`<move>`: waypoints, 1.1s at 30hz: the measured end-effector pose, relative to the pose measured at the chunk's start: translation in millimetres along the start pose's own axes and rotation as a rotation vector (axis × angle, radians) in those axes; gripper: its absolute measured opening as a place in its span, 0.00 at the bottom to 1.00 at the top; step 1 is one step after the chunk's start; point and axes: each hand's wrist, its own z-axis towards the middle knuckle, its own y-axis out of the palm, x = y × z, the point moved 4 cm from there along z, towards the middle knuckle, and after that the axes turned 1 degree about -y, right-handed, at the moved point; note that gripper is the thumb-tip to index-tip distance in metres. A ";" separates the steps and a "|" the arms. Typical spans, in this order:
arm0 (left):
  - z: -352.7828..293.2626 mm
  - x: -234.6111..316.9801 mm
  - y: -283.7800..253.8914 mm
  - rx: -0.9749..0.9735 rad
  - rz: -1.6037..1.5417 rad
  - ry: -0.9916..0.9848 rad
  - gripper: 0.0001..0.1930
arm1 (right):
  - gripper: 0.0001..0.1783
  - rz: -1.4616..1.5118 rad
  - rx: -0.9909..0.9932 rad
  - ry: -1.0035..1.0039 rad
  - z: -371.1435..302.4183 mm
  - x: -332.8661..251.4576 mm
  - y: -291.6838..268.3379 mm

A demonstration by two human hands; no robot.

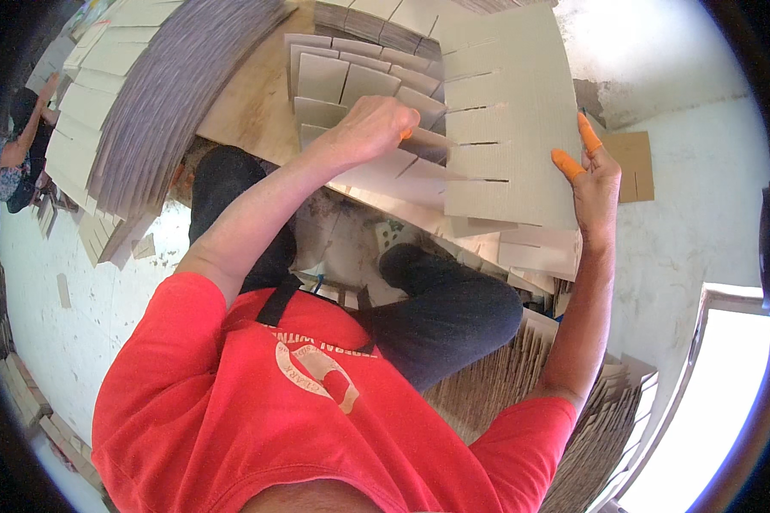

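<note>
A slotted cardboard sheet stands tilted over a partly assembled cardboard divider grid, its slots along the left edge meeting the crossing strips. At the sheet's right edge is my right hand, thumb and finger in orange finger covers gripping it; its other fingers are partly hidden. My left hand is closed in a fist-like pinch over the grid's near strips, with a bit of orange cover showing. What lies between its fingers is hidden.
A tall stack of cardboard strips stands on the wooden board at left. More cardboard pieces are packed beside my right knee. A brown cardboard piece is by the wall. Another person's arm shows at far left.
</note>
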 end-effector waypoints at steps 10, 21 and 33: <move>-5.2 -0.3 0.3 0.033 -0.052 -0.003 0.03 | 0.34 0.235 -0.099 0.009 -5.6 -24.2 7.6; 21.6 -15.6 -28.8 0.109 0.008 0.001 0.13 | 0.41 0.255 -0.257 -0.083 7.5 -45.7 19.1; 90.0 -92.9 -23.2 0.083 0.222 -0.134 0.11 | 0.45 0.112 -0.539 -0.185 18.3 -69.3 52.4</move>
